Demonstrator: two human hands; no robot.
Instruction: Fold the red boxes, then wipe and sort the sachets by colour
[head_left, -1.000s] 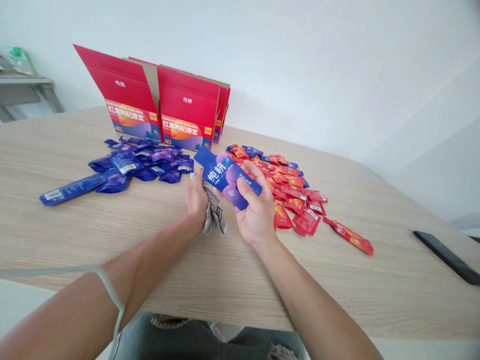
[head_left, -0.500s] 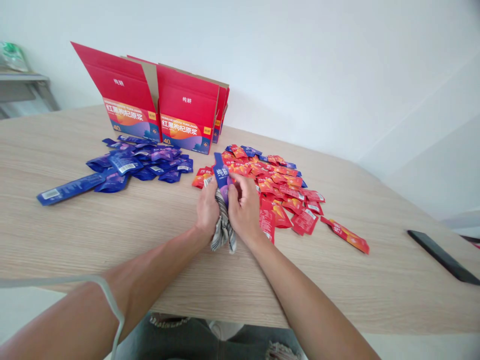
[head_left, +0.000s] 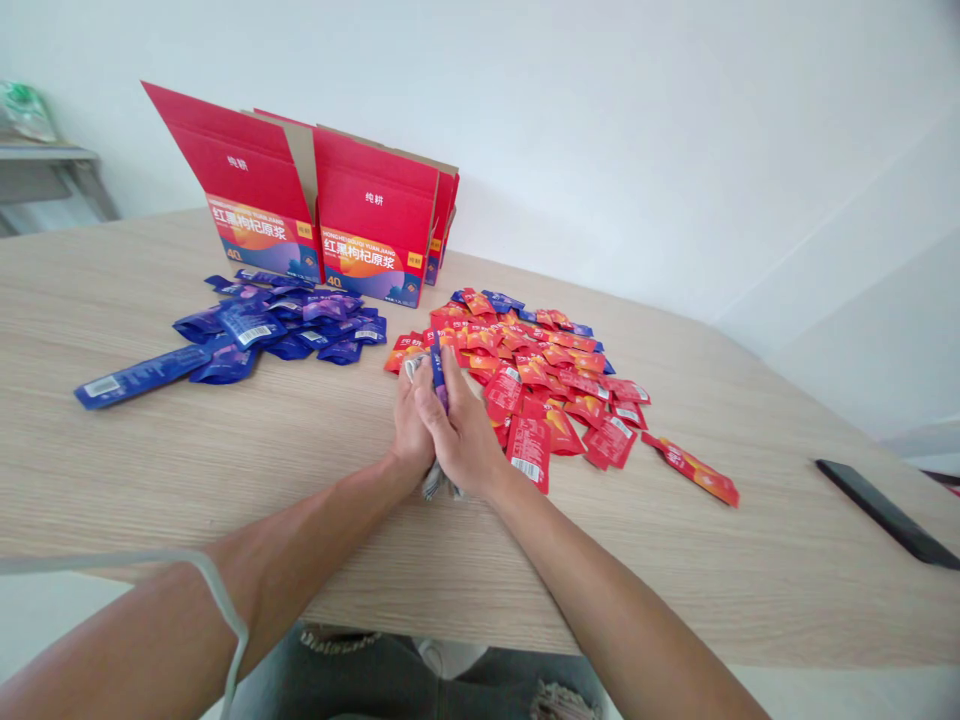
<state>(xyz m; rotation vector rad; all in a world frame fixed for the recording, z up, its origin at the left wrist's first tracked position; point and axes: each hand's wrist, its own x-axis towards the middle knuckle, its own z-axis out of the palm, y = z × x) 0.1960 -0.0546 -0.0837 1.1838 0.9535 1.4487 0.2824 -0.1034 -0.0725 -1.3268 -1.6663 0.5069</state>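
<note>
A blue-purple pouch (head_left: 438, 372) stands on edge between my hands at the middle of the table. My left hand (head_left: 411, 425) is closed around a grey striped cloth (head_left: 433, 484), mostly hidden by the fingers, its tail hanging below the palm. Against the pouch's right side, my right hand (head_left: 461, 430) presses it towards the cloth. Just beyond and to the right of my hands spreads a pile of red pouches (head_left: 529, 440), with a few blue ones among them. Another heap, of blue pouches (head_left: 251, 325), lies to the left.
Red boxes (head_left: 375, 205) with raised lids stand at the back left, near the white wall. One red pouch (head_left: 694, 470) lies apart on the right. Farther right is a black flat object (head_left: 885, 510). A pale cord (head_left: 214, 580) crosses my left forearm.
The pouch has turned from facing me to edge-on. My right hand has closed in leftward, so the two palms now press together over the pouch and cloth.
</note>
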